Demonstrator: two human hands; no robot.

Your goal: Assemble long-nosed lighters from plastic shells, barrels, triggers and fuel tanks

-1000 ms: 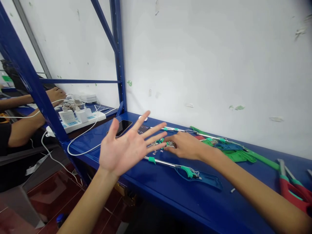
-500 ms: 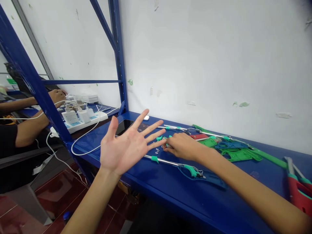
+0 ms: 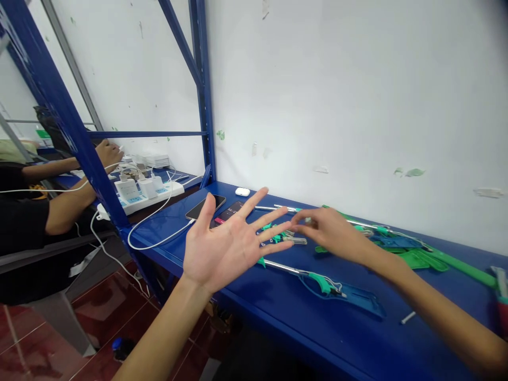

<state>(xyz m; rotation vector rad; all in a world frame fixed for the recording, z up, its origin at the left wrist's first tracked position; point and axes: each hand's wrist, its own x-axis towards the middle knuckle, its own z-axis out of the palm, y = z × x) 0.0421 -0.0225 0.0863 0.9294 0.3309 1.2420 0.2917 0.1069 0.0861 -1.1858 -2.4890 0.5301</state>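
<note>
Just below the right hand [image 3: 331, 233], grip nearly closed, contents unclear, lies a transparent tube [image 3: 298, 241]; left hand [image 3: 224, 251] spread.

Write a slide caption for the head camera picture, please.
Left hand spread open, right hand curled, at a blue bench with a metal tube, green plastic parts and a smartphone.

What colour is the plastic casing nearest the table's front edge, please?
The casing is blue, clearest in the head view.

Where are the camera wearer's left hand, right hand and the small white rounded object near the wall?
Left hand [image 3: 224, 251]: head view, on the palm.
Right hand [image 3: 335, 228]: head view, on its back.
Small white rounded object [image 3: 243, 192]: head view, on its top.
</note>
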